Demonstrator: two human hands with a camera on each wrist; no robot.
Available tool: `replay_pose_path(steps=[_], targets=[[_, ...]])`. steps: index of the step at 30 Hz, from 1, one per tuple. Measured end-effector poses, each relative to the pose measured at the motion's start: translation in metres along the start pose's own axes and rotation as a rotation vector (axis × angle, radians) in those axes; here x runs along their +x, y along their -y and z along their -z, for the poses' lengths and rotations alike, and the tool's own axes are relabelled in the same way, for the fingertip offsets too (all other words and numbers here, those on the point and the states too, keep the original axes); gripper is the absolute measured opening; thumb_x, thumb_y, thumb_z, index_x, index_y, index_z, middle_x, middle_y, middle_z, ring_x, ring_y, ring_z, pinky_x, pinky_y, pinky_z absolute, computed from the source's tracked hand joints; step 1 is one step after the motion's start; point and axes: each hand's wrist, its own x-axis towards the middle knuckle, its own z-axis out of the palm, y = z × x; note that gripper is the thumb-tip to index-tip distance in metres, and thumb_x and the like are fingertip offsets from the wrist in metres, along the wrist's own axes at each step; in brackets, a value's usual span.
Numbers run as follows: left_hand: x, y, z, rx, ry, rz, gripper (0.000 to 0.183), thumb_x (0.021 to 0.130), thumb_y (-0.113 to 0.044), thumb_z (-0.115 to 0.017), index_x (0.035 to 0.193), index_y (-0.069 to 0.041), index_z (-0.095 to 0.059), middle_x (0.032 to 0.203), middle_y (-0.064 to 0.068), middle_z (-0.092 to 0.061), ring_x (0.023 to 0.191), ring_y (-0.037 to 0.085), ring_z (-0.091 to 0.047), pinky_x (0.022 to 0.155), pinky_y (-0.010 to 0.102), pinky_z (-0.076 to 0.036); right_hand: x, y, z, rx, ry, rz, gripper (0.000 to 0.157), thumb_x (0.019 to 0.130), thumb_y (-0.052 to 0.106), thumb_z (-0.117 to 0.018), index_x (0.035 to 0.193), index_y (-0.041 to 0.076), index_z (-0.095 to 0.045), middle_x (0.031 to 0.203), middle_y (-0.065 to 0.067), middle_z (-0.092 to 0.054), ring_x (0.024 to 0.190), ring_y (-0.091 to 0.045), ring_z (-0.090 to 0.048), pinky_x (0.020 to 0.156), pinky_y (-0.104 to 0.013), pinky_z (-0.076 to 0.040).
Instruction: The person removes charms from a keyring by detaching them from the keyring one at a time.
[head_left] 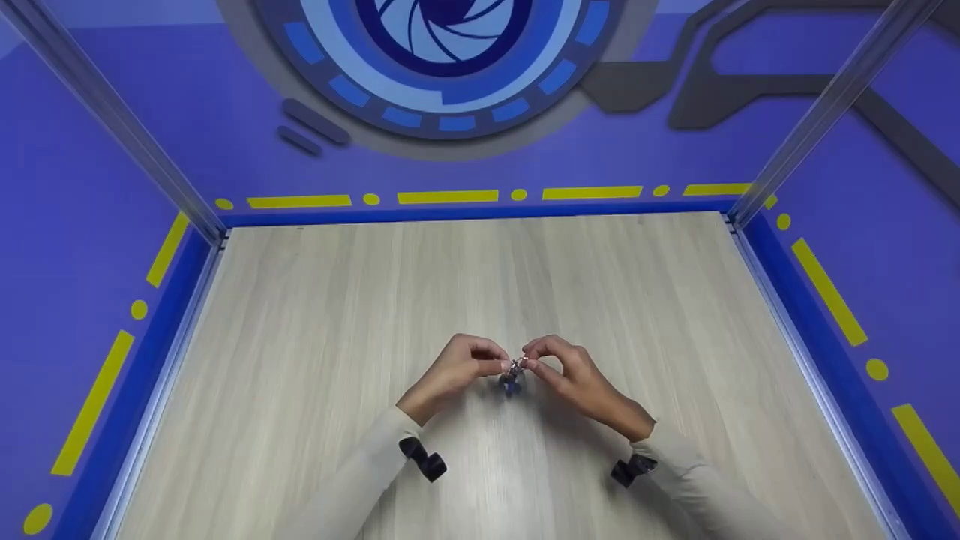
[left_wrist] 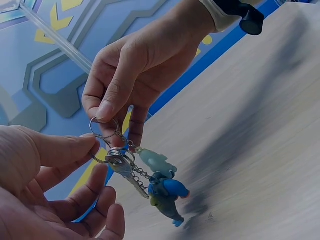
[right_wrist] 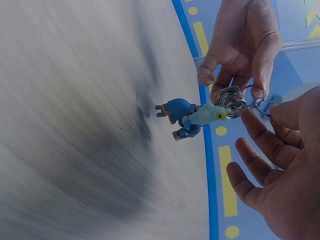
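Pale wood-grain tabletop (head_left: 337, 300), blue walls (head_left: 187, 97), round emblem (head_left: 446, 49), yellow dashes (head_left: 448, 197), metal corner posts (head_left: 822, 112)

One left hand (head_left: 452, 369) and one right hand (head_left: 583, 381) are counted, with two sleeves (head_left: 352, 472), two black wrist devices (head_left: 424, 459) and one tabletop (head_left: 337, 300); three figurine charms (left_wrist: 157, 162), at least one key (left_wrist: 120, 166) and at least two metal rings (left_wrist: 102, 136) can be counted

The left forearm (head_left: 349, 480) and right forearm (head_left: 697, 472), both sleeved, slant inward over the bench (head_left: 300, 337), well short of its far edge. Roughly midway between its side edges I see the left hand (head_left: 454, 367) and right hand (head_left: 581, 379) raised, fingertips nearly meeting, each thumb pinching against the forefinger, the other left fingers loosely bent.
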Motion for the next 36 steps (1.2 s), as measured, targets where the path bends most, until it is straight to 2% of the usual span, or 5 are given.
replay_pose_path(steps=[12,20,26,31,36], targets=[[-0.003,0.0,0.003,-0.048,0.01,0.005,0.013,0.095,-0.004,-0.08,0.101,0.007,-0.082,0.093,0.002,-0.08,0.089,0.013,-0.067,0.084,0.029,-0.051,-0.003,-0.002,-0.001,0.034,-0.003,0.025,0.003,0.104,0.004,-0.075,0.102,0.006,-0.073,0.112,-0.02,-0.076,0.119,-0.035,-0.071,0.107,-0.034,-0.052],[-0.003,0.001,0.001,-0.051,0.001,-0.002,0.008,0.094,0.0,-0.08,0.099,0.006,-0.082,0.097,0.007,-0.081,0.089,0.013,-0.069,0.083,0.027,-0.056,-0.005,-0.002,-0.004,0.03,-0.001,-0.024,0.006,0.103,0.005,-0.076,0.101,0.01,-0.076,0.116,-0.007,-0.078,0.12,-0.032,-0.071,0.107,-0.037,-0.053],[-0.002,0.0,0.0,0.033,-0.028,-0.024,0.008,0.094,0.003,-0.08,0.092,-0.003,-0.084,0.098,0.008,-0.079,0.089,0.013,-0.067,0.079,0.026,-0.056,-0.005,-0.003,-0.008,0.038,-0.02,-0.034,0.007,0.103,0.004,-0.076,0.099,0.01,-0.076,0.113,-0.017,-0.078,0.116,-0.034,-0.071,0.104,-0.037,-0.054],[-0.001,-0.001,0.0,0.12,-0.048,-0.053,0.013,0.094,0.002,-0.081,0.088,-0.009,-0.084,0.098,0.008,-0.079,0.091,0.012,-0.066,0.08,0.027,-0.056,-0.004,-0.003,-0.01,0.038,-0.03,-0.084,0.005,0.104,0.006,-0.075,0.1,0.009,-0.077,0.113,-0.014,-0.078,0.112,-0.032,-0.072,0.1,-0.035,-0.054],[0.0,-0.001,0.0,0.164,-0.057,-0.066,0.012,0.094,0.001,-0.081,0.088,-0.008,-0.085,0.099,0.008,-0.079,0.093,0.011,-0.066,0.088,0.033,-0.055,-0.004,-0.002,-0.013,0.053,-0.046,-0.137,0.007,0.104,0.008,-0.076,0.097,0.009,-0.077,0.111,-0.012,-0.078,0.109,-0.03,-0.072,0.1,-0.036,-0.054]])
